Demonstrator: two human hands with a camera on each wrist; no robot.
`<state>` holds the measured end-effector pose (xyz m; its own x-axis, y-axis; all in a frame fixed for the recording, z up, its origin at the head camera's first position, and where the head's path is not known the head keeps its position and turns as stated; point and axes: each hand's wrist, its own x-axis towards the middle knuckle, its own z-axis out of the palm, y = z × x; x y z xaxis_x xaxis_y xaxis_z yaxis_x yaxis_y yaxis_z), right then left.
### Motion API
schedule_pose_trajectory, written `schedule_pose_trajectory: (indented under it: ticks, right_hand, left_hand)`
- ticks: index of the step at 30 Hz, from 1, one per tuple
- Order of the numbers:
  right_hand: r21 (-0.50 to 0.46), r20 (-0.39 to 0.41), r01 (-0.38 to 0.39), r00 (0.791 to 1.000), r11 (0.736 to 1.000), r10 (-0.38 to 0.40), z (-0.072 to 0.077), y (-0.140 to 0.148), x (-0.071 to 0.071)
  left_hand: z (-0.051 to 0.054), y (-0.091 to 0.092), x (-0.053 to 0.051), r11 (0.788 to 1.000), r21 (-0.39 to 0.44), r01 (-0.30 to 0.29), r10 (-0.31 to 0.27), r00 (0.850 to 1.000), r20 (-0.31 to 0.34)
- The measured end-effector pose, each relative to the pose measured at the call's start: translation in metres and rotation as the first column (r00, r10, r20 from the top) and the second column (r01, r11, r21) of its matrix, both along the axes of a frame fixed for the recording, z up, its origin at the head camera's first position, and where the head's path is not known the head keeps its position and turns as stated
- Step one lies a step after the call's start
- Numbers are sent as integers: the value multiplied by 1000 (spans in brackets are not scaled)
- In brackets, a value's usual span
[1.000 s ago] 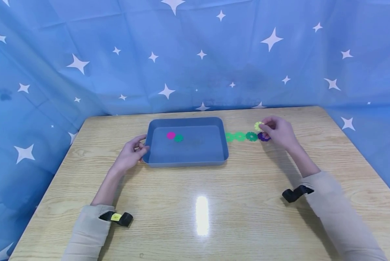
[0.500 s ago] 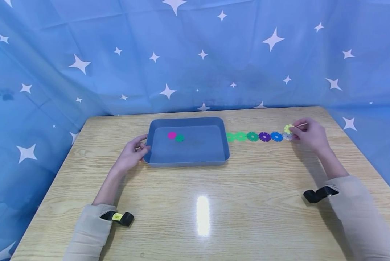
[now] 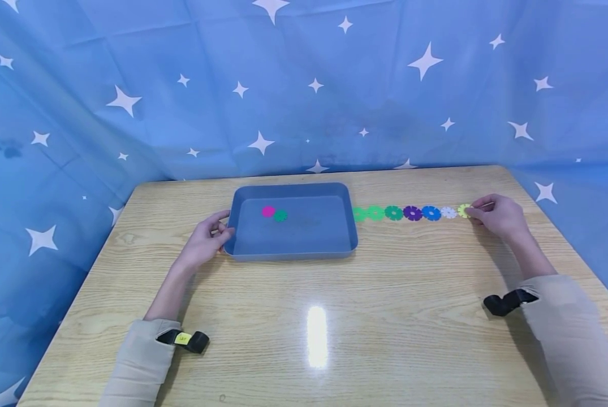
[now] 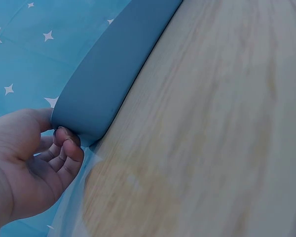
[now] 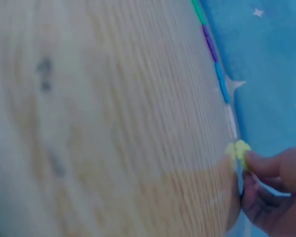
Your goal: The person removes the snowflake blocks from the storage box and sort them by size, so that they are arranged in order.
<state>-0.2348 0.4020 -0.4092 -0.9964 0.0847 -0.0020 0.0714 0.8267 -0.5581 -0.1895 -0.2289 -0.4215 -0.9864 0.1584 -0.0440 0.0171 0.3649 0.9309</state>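
My left hand grips the left wall of a blue-grey tray, thumb at the rim; the left wrist view shows its fingers curled against the tray's corner. Inside the tray lie a pink disc and a green snowflake disc. My right hand pinches a yellow snowflake disc between thumb and fingers, low at the tabletop. It is at the right end of a row, beside a white disc. In the right wrist view the yellow disc is tilted at the fingertips.
Leftward from the white disc, the row has a blue disc, a purple disc, a dark green disc and light green discs reaching the tray's right side. The wooden table meets a blue star-patterned curtain behind.
My right hand has moved right along the row with the yellow disc, then down to the table past the white disc. The left hand and tray stay put.
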Motion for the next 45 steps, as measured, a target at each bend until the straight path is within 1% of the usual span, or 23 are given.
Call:
schedule_pose_trajectory:
  ticks: [3,9,15,21,24,27,35,41,45]
  right_hand:
    - [28,-7,0,1000,1000,0,-1,-1,-1]
    - [42,12,15,1000,999,-16,-2,-3,-3]
    - [36,23,14,1000,999,-15,-4,-3,-5]
    - [19,27,23,999,1000,-24,-2,-4,-3]
    - [13,16,34,999,999,-34,0,-5,-2]
    - [15,-15,29,999,999,-29,2,-8,-3]
    - [-7,-87,-25,996,1000,24,9,-29,-6]
    - [-35,-115,-104,988,994,99,15,-53,-9]
    - [-43,-142,-149,980,988,142,20,-74,-11]
  left_hand:
    - [0,0,0,1000,-8,-1,1,1000,-2]
    - [-2,-1,-1,1000,-7,10,-10,1000,2]
    - [-2,-1,-1,1000,-9,0,0,1000,8]
    - [0,0,0,1000,-10,-1,1,1000,8]
    - [0,0,-1,1000,-14,-2,3,1000,10]
    - [0,0,-1,1000,-12,-8,8,1000,14]
    - [0,0,0,1000,4,5,-5,1000,16]
    - [0,0,0,1000,-2,5,-5,1000,14]
    - [0,0,0,1000,-7,6,-6,1000,14]
